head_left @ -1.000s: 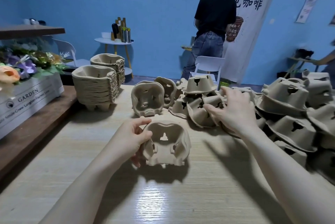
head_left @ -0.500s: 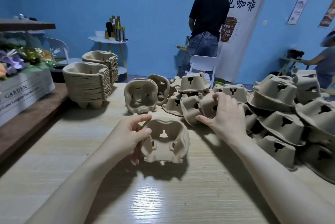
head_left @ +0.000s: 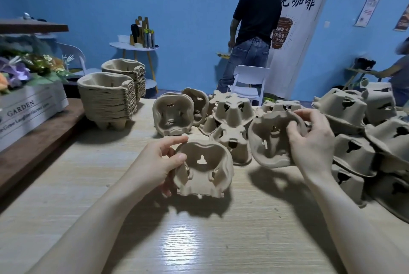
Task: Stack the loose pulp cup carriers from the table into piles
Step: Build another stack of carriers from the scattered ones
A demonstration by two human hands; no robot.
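Carriers are all over this tabletop (head_left: pixel 221 229), so here's the layout. Left hand (head_left: pixel 158 160) has one carrier (head_left: pixel 204 168) pinched by its left rim, thumb on the inside, fingers curled round the outside, open side tipped toward the camera. It looks to sit on the wood, right in front of the person.

Right hand (head_left: pixel 312 140) is holding a second carrier (head_left: pixel 271 140) up off the tabletop, fingers curled over its right edge and thumb pressed inside, so that grip is clamped too. This one is tilted with its hollow facing left, toward the first carrier. The two carriers are near each other but not touching, with a gap of bare wood and shadow between them.

Loose heap (head_left: pixel 358 140) of upside-down carriers sits just beyond and to the right of the right hand. A smaller jumble (head_left: pixel 230 114) lies in the middle behind both hands. Two finished stacks (head_left: pixel 108 101) stand at the far left of the tabletop, well away from either hand, next to a white garden crate (head_left: pixel 31 105) with flowers.
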